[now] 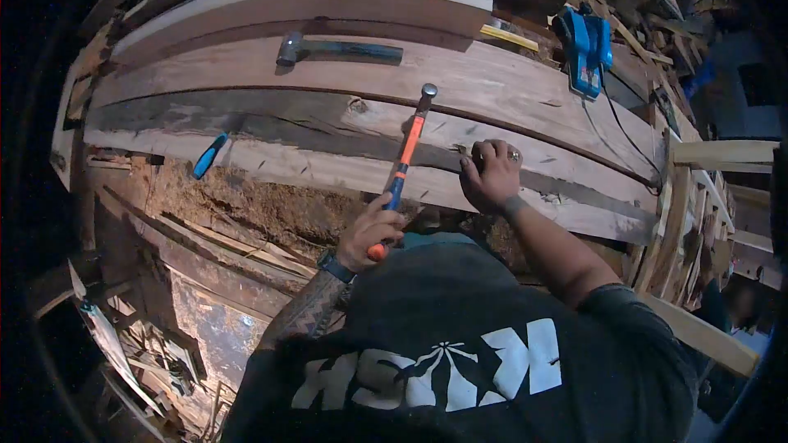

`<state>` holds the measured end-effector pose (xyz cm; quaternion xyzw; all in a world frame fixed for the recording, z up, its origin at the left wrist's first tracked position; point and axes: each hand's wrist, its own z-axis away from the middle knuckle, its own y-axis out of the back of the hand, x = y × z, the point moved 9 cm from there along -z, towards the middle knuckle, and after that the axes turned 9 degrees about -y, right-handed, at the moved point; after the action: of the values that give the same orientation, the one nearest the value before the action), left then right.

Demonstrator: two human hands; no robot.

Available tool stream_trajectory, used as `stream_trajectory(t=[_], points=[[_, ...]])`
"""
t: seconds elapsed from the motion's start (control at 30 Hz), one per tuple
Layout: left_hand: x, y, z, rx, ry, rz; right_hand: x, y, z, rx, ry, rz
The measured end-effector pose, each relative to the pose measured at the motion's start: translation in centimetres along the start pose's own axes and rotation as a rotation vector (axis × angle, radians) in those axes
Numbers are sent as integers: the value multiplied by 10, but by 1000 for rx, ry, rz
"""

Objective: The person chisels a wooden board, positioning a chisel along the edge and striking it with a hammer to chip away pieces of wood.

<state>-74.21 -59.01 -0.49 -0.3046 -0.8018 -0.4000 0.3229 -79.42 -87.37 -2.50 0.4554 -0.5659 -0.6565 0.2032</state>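
Observation:
My left hand (371, 234) is wrapped round the lower handle of a hammer (405, 148) with an orange and blue grip. Its metal head points away from me, over the wooden boards. On the near plank (312, 133), my right hand (492, 171) rests with its fingers curled in. A small round shape shows by its knuckles, but I cannot make out what the fingers hold. Left of the hammer, a blue-handled tool (211, 156) lies at the plank's near edge. Farther back, a mallet (336, 51) with a dark handle lies on another plank.
A blue power tool (585, 51) with a trailing cord stands at the back right. A thick upright board (328, 2) runs along the back. Sawdust (271, 205) and wood strips lie below the near edge. A wooden frame (722, 153) stands at the right.

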Motion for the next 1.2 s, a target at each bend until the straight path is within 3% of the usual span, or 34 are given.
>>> stream_trajectory(t=[0.23,0.37,0.47,0.57,0.73,0.83,0.93,1.03,1.07,1.13,1.2], points=[[19,26,-52,125,38,20,16,-9,-2,-27,71,-2],[22,27,-50,175,26,-72,24,4,-29,-224,3,-316],[23,26,-47,234,95,-53,-27,32,-88,-227,345,-368],[19,23,-40,326,105,1,-115,36,-156,-269,518,-215],[27,16,-43,374,111,-20,-210,-116,-260,-275,603,101],[33,16,-44,391,188,-7,-231,-134,-257,-424,439,297],[32,15,-42,406,196,-6,-253,-110,-234,-776,590,362],[28,12,-38,410,181,-12,-268,-112,-247,-875,384,96],[27,11,-38,407,173,-11,-258,-107,-243,-997,280,-167],[33,15,-41,418,175,21,-213,-68,-218,-1190,49,-691],[35,15,-42,442,142,29,-179,3,-181,-1185,19,-920]])
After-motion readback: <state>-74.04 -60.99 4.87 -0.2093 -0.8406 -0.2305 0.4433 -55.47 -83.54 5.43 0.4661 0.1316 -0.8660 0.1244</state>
